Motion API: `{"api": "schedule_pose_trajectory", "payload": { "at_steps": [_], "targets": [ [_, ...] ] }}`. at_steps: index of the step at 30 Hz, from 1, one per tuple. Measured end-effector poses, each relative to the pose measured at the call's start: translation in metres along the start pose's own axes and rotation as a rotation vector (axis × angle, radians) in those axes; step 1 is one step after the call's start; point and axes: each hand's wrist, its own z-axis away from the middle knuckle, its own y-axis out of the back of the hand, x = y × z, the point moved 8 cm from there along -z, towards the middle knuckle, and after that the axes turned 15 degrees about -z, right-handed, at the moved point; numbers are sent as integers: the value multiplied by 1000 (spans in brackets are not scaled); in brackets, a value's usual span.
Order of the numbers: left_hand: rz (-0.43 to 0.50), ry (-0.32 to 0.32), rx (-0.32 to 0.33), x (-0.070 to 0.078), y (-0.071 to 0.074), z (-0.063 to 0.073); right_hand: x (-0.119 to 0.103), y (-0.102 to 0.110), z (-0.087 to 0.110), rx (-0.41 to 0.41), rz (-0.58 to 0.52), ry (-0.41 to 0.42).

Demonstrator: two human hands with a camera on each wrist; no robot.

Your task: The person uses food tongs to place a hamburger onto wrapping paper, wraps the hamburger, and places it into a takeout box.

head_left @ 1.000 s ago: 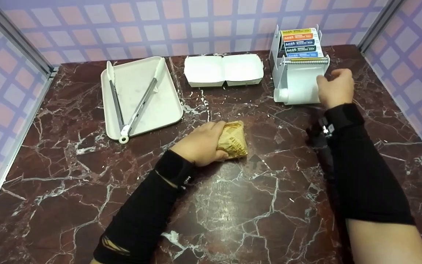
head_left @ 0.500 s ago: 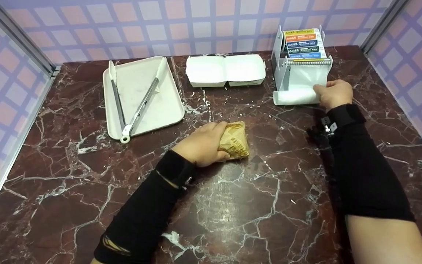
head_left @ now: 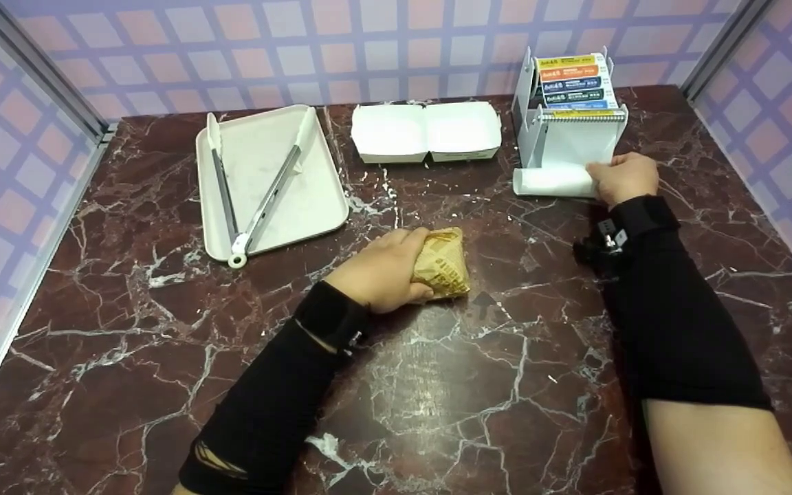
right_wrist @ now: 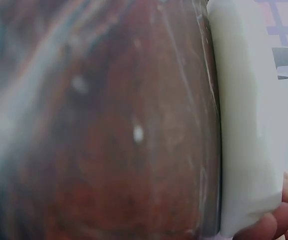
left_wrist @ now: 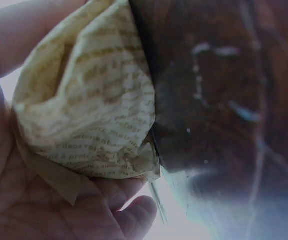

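Note:
In the head view my left hand [head_left: 386, 270] grips a small parcel wrapped in printed yellow-brown paper [head_left: 443, 262] on the table, its fingers over the left side. Close up in the left wrist view, printed lines and folds show on the wrapping paper [left_wrist: 91, 110]; what it wraps is hidden. My right hand [head_left: 628, 179] pinches the right end of a curled white strip [head_left: 553, 182], which hangs from the front of a label dispenser [head_left: 525, 124]. Fingertips [right_wrist: 263, 227] touch the lower end of that white roll [right_wrist: 246, 115] in the right wrist view.
Several coloured label rolls [head_left: 573, 84] sit in the dispenser. Left of it stands an unfolded white paper box [head_left: 427, 132]. A cream tray [head_left: 331, 213] lies at the left with spread tongs [head_left: 273, 184] on it. Patterned walls [head_left: 341, 48] bound the marbled table [head_left: 451, 385].
My right hand has come down the strip's right edge to the curled end and now pinches it. The strip has curled into a neater roll. My left hand keeps its hold on the parcel.

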Motion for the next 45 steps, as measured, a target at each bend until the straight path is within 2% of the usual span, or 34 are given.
{"api": "schedule_pose_trajectory", "payload": {
  "at_steps": [14,22,25,28,30,32,36,40,45],
  "targets": [
    [2,-11,8,0,1,-1,-2,0,-2,-19,62,21],
    [-6,-10,11,0,0,-1,-3,-2,0,-23,158,44],
    [-5,-9,13,0,0,-1,-7,2,3,-21,149,46],
    [-11,-8,16,0,0,-1,-19,10,9,42,75,41],
    [-14,-5,18,-1,0,-1,-36,14,13,105,32,98],
    [-13,0,20,-2,0,-1,-56,14,17,147,37,183],
    [-11,5,22,-3,0,-1,-90,-3,23,107,195,401],
    [-17,-1,17,-1,0,-2,-100,-17,25,72,318,521],
    [-15,1,10,0,-1,-2,-99,-20,25,112,364,600]
  ]
}}
